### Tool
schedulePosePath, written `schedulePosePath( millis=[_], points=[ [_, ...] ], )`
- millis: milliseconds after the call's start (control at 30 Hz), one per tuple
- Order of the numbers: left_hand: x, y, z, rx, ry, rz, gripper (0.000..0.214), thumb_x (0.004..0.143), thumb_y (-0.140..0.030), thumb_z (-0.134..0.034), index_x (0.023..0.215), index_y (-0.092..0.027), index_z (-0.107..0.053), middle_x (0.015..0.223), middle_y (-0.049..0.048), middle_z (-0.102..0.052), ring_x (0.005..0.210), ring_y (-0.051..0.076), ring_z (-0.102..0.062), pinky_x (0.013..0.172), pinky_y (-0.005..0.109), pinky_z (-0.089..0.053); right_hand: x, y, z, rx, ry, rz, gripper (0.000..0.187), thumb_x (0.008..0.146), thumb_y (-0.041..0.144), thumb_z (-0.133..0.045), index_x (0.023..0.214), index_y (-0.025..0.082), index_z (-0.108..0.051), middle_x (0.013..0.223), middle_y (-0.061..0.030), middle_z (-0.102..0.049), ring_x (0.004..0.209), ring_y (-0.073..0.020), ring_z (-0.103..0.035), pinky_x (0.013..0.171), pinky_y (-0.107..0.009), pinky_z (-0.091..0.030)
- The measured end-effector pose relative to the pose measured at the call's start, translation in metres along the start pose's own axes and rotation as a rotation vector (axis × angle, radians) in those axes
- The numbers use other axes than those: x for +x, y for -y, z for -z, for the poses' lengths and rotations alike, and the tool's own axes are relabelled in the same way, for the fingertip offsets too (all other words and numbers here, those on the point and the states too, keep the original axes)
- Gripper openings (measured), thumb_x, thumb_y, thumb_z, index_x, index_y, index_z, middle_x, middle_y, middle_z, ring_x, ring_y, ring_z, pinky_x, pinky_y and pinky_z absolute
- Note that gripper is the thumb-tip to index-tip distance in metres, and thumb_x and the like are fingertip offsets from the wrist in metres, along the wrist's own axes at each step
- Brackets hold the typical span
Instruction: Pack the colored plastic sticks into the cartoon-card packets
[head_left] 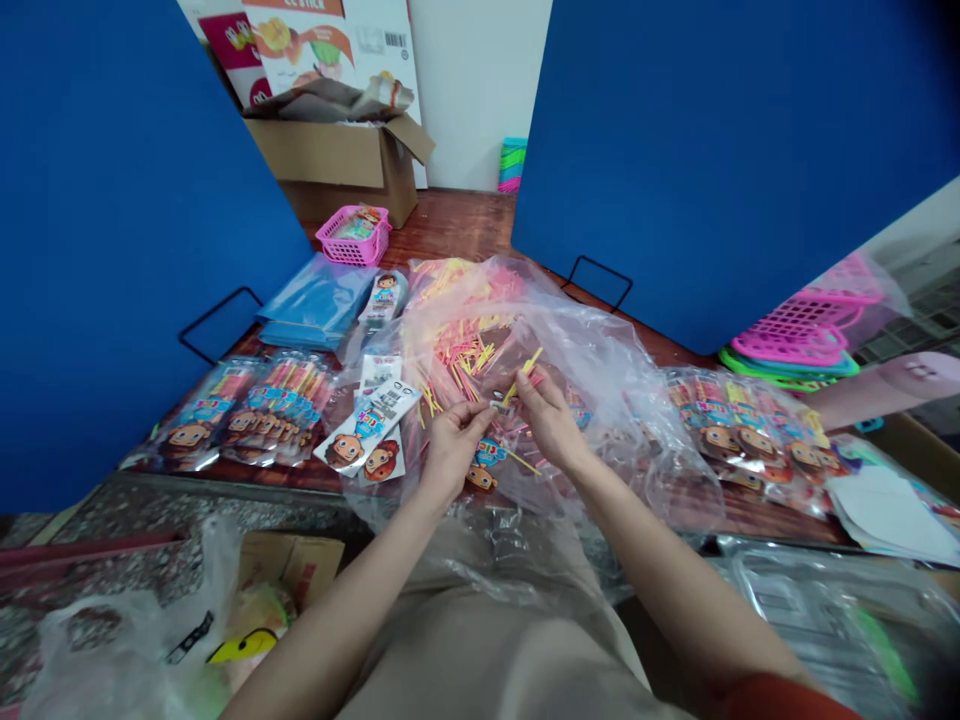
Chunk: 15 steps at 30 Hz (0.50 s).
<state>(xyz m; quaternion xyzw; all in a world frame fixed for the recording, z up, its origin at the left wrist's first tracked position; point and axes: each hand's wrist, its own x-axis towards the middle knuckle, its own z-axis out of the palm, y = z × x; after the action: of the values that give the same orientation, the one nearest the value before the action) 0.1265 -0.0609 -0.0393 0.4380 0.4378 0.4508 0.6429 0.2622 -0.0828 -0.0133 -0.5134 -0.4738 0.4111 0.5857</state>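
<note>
My left hand (452,447) pinches the top of a small printed packet (486,462) with a cartoon face, holding it over a big clear plastic bag (600,400). My right hand (550,415) is closed on a few thin yellow sticks (527,368), right beside the packet's mouth. A heap of loose pink and yellow sticks (465,350) lies in the bag just beyond both hands. Flat printed packets (367,428) lie to the left of my left hand.
Rows of filled packets lie at the left (255,410) and right (750,430). A pink basket (354,236), a blue bag (315,300) and an open carton (337,150) stand behind. Blue partitions (112,250) flank the table. Stacked baskets (795,335) sit at the right.
</note>
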Motion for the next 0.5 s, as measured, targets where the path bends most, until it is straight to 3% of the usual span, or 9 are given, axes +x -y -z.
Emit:
schedulePosePath(
  millis=[133,233,267,367,500],
  points=[
    [-0.004,-0.006,0.012,-0.006,-0.073,0.001,0.024,0.061,-0.036,-0.079,0.071,-0.017,-0.068,0.060,-0.0026,-0.061,0.052,0.009,-0.050,0.052,0.021,-0.038,0.028,-0.015,0.007,-0.096,-0.214,0.030,0.041,0.095,0.054,-0.028,0.097,0.020,-0.050,0.086,-0.0069,-0.066,0.081,-0.0197,-0.063,0.077,-0.032,-0.049],
    [-0.004,-0.012,0.024,-0.041,-0.105,0.020,0.030,0.058,-0.040,-0.080,0.071,-0.016,-0.066,0.057,-0.0040,-0.057,0.049,0.008,-0.046,0.049,0.021,-0.036,0.061,-0.021,0.010,-0.460,-0.183,0.137,0.037,0.097,0.045,-0.027,0.096,0.018,-0.052,0.086,-0.0078,-0.066,0.078,-0.0183,-0.061,0.077,-0.030,-0.046],
    [-0.003,-0.013,0.028,-0.056,-0.109,0.026,0.032,0.058,-0.041,-0.081,0.072,-0.016,-0.066,0.057,-0.0042,-0.056,0.048,0.008,-0.045,0.048,0.020,-0.036,0.072,-0.023,0.010,-0.612,-0.112,0.167,0.035,0.098,0.039,-0.027,0.099,0.017,-0.053,0.087,-0.0089,-0.066,0.079,-0.0188,-0.060,0.078,-0.030,-0.045],
    [-0.003,-0.016,0.039,-0.095,-0.105,0.029,0.035,0.059,-0.045,-0.080,0.068,-0.016,-0.064,0.055,-0.0043,-0.054,0.047,0.007,-0.043,0.047,0.020,-0.035,0.102,-0.029,0.007,-0.993,0.272,0.267,0.029,0.095,0.020,-0.033,0.108,0.012,-0.057,0.102,-0.0126,-0.066,0.094,-0.0211,-0.059,0.086,-0.032,-0.042],
    [-0.003,-0.017,0.052,-0.053,-0.099,-0.002,0.034,0.063,-0.047,-0.078,0.068,-0.015,-0.065,0.057,-0.0034,-0.055,0.050,0.008,-0.043,0.050,0.020,-0.035,0.132,-0.037,0.006,-1.258,0.687,0.365,0.033,0.086,0.006,-0.042,0.110,0.011,-0.064,0.115,-0.0137,-0.062,0.112,-0.0214,-0.053,0.099,-0.033,-0.035]
  ],
)
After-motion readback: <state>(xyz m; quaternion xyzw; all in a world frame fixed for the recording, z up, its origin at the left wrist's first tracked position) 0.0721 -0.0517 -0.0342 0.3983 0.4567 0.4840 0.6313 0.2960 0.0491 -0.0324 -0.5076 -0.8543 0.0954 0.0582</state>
